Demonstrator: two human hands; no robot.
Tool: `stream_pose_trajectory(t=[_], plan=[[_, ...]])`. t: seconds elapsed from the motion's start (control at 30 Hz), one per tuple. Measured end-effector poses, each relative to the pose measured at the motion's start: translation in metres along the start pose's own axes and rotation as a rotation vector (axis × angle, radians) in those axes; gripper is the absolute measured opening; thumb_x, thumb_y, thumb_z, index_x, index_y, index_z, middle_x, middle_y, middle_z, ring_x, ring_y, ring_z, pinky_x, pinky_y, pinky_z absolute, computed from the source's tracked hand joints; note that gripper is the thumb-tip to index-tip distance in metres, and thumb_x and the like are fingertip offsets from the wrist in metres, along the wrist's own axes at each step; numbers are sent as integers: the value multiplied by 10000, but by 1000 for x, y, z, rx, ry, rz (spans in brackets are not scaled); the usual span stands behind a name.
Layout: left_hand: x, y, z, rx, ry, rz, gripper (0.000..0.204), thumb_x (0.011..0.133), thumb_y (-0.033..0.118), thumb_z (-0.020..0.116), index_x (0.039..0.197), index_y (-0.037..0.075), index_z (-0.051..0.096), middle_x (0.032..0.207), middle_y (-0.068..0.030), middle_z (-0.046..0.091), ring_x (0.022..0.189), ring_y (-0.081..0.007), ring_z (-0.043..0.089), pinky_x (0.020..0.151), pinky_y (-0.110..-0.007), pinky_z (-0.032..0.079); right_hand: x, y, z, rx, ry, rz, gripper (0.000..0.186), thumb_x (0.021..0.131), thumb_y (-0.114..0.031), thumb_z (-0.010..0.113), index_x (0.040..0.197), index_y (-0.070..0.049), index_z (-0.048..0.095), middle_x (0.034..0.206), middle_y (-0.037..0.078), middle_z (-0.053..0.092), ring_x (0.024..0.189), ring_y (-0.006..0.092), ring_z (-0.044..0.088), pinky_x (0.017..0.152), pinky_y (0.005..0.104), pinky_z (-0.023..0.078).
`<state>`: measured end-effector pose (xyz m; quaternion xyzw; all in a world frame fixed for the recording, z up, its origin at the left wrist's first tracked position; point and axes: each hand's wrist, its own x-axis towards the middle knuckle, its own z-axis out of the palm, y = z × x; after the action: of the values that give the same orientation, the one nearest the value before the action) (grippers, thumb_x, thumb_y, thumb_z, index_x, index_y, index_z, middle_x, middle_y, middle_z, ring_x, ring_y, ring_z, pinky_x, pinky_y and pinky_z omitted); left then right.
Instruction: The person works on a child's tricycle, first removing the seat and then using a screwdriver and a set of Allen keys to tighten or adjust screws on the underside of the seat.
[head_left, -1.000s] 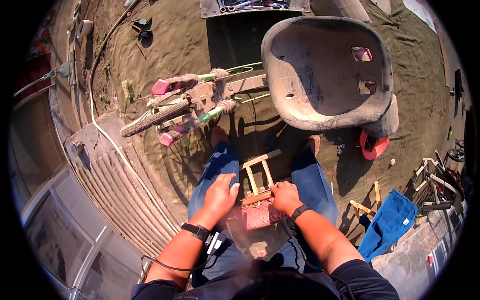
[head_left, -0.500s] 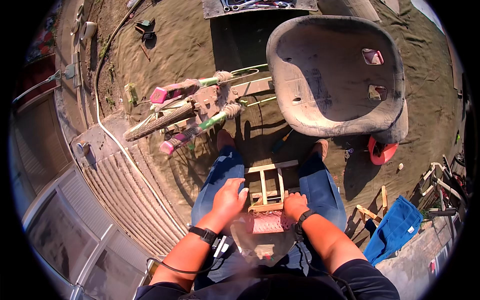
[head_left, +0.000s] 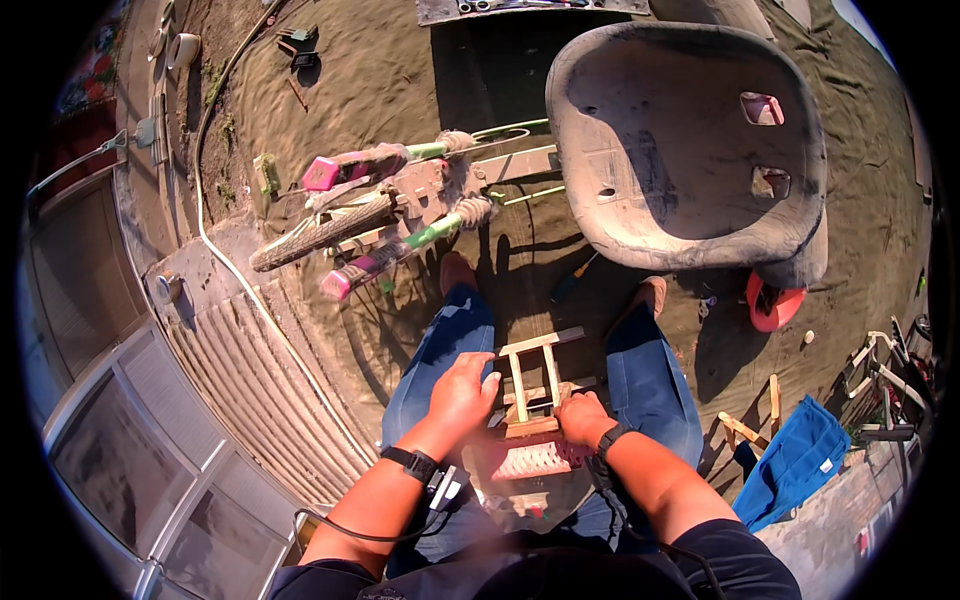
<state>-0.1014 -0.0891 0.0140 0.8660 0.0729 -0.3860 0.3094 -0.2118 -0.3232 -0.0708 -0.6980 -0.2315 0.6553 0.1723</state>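
Between my knees is a small wooden stool frame (head_left: 516, 386) of pale slats, with a pink woven panel (head_left: 530, 461) at its near end. My right hand (head_left: 584, 416) is closed round the frame's near right corner; its fingertips are partly hidden. My left hand (head_left: 461, 396) lies on my left thigh beside the frame, its thumb apart from the fingers and nothing seen in it. Ahead of my feet lies a dusty balance bike or ride-on front end with a black tyre (head_left: 325, 240) and pink-ended grips, next to a large dusty moulded seat (head_left: 680, 150).
A screwdriver (head_left: 574, 279) lies on the ground cloth near my right foot. A red bowl-like thing (head_left: 775, 302) is beside the seat. Blue cloth (head_left: 796, 462) on a folding wooden stool stands at the right. A hose (head_left: 228, 262) runs along the left; tools lie on a board (head_left: 535, 12) ahead.
My right hand has shifted left onto the stool frame's corner, and the frame has turned and moved slightly. My left hand has stayed on the thigh. The whole view has drifted slightly.
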Motion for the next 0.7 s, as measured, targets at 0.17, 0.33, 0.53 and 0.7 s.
stream_pose_trajectory(t=[0.17, 0.33, 0.53, 0.7], plan=[[-3, -10, 1, 3, 35, -7, 327, 888, 192, 650, 1165, 20, 625, 1136, -186, 642, 1002, -365, 642, 862, -413, 526, 5, -4, -4, 42, 58, 57, 365, 815, -251, 676, 1164, -143, 677, 1193, 107, 610, 1216, 290, 533, 1116, 512, 316], [2, -11, -5, -30, 63, -26, 339, 900, 203, 648, 1181, 15, 618, 1120, -182, 644, 985, -322, 662, 851, -391, 531, 0, -1, -11, 107, 119, 57, 401, 833, -363, 705, 1150, -119, 673, 1187, 136, 617, 1224, 307, 536, 1094, 505, 350], [35, -23, -21, -159, 139, -116, 352, 931, 242, 638, 1192, 6, 621, 1097, -176, 654, 969, -288, 672, 860, -368, 531, 3, 19, -43, 195, 323, -4, 440, 831, -368, 699, 1160, -80, 657, 1066, 154, 676, 1038, 338, 636, 954, 445, 471], [66, -21, -26, -178, 155, -79, 372, 933, 272, 627, 1192, 5, 621, 1100, -186, 654, 976, -305, 665, 863, -385, 526, -3, 46, -83, 231, 527, -45, 472, 835, -336, 704, 1205, -51, 640, 1075, 192, 677, 1004, 365, 643, 902, 441, 503]])
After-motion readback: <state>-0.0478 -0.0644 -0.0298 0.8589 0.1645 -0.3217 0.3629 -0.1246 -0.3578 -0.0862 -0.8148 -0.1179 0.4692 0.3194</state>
